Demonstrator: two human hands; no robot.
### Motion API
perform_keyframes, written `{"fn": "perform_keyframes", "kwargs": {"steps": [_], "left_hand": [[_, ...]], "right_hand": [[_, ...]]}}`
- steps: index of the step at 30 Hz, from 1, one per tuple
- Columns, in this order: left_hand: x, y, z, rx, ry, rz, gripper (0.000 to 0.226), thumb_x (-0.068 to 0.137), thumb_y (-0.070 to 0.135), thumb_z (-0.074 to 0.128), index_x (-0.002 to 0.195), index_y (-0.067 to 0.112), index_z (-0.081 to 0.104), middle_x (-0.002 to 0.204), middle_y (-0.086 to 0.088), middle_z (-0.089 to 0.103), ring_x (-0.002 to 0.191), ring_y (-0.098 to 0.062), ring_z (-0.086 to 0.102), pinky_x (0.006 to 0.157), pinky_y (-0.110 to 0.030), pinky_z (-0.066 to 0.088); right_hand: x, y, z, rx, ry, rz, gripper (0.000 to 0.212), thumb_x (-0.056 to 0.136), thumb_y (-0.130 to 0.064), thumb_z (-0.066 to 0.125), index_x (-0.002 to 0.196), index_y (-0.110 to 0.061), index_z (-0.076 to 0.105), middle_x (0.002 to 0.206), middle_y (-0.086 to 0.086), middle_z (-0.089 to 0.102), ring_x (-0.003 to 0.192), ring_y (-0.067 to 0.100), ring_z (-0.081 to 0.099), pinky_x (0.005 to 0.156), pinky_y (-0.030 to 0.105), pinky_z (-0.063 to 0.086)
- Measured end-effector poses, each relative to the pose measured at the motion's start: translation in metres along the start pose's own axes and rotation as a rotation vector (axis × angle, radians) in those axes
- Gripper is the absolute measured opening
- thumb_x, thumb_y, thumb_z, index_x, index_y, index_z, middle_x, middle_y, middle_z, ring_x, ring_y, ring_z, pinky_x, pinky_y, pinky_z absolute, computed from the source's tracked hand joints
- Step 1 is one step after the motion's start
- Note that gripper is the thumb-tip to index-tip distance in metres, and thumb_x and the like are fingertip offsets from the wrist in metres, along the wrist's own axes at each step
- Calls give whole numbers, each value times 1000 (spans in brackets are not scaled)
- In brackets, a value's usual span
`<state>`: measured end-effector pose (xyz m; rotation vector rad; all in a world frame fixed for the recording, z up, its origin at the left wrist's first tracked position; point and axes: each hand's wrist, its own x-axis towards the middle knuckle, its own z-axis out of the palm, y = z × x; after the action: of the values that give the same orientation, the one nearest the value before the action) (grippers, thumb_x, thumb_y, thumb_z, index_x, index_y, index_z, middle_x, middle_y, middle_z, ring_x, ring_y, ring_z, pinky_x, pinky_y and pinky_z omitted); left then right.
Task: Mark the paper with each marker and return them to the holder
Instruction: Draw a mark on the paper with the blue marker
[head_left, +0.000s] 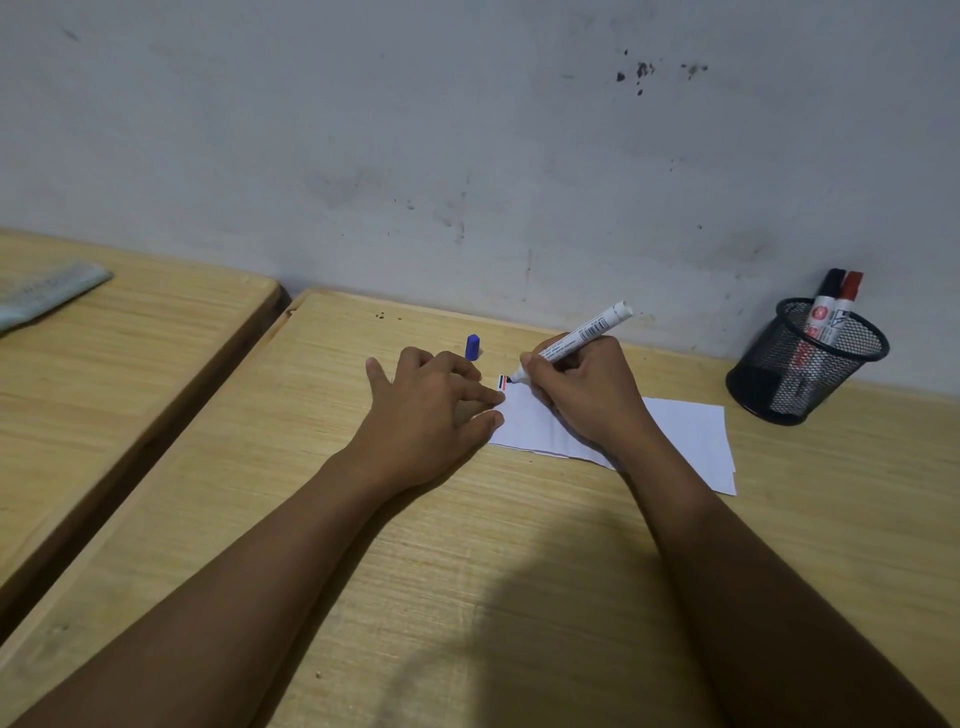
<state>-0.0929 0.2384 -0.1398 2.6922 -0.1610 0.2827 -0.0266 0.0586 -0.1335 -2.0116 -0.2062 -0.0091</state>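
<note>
A white sheet of paper (685, 431) lies on the wooden desk (467, 545). My right hand (587, 395) grips an uncapped white marker (587, 332), its blue tip touching the paper's far left corner beside short red and dark marks (502, 382). My left hand (431, 410) rests flat, fingers pressing the paper's left edge. The blue cap (472, 347) stands on the desk just beyond my left hand. A black mesh holder (805, 364) at the right holds a black-capped marker (828, 301) and a red-capped marker (848, 304).
A grey wall (467, 130) runs right behind the desk. A second wooden desk (104, 364) stands to the left across a narrow gap, with a pale ruler-like object (47, 299) on it.
</note>
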Motion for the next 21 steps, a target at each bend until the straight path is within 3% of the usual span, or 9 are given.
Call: {"fn": "perform_keyframes", "kwargs": {"steps": [7,10,15,21], "left_hand": [[1,0,0,10,-4,-3,32,89,54,56,117,44,67,133,15,55,125,-17,35,106,-69,20],[0,0,0,13,1,-2,31,89,53,56,117,44,67,132,15,55,124,-18,36,105,-69,21],[0,0,1,18,12,1,31,89,54,56,117,44,67,131,16,55,123,-16,36,105,-68,21],[-3,0,1,-11,50,-25,38,83,57,61,116,39,61,130,14,56,122,-18,41,106,-66,22]], "right_hand": [[-2,-3,-2,-7,-30,0,11,90,-21,72,87,-11,76,74,2,71,67,13,68,63,26,57],[-1,-1,-3,20,-40,-4,10,89,-20,73,84,-11,76,71,2,71,66,14,69,66,34,61],[-1,2,-1,19,-21,3,12,90,-21,73,90,-10,76,77,5,73,69,14,69,63,26,58],[-4,-9,-13,324,24,35,15,92,-11,69,86,3,72,66,16,64,53,17,54,51,31,45]]}}
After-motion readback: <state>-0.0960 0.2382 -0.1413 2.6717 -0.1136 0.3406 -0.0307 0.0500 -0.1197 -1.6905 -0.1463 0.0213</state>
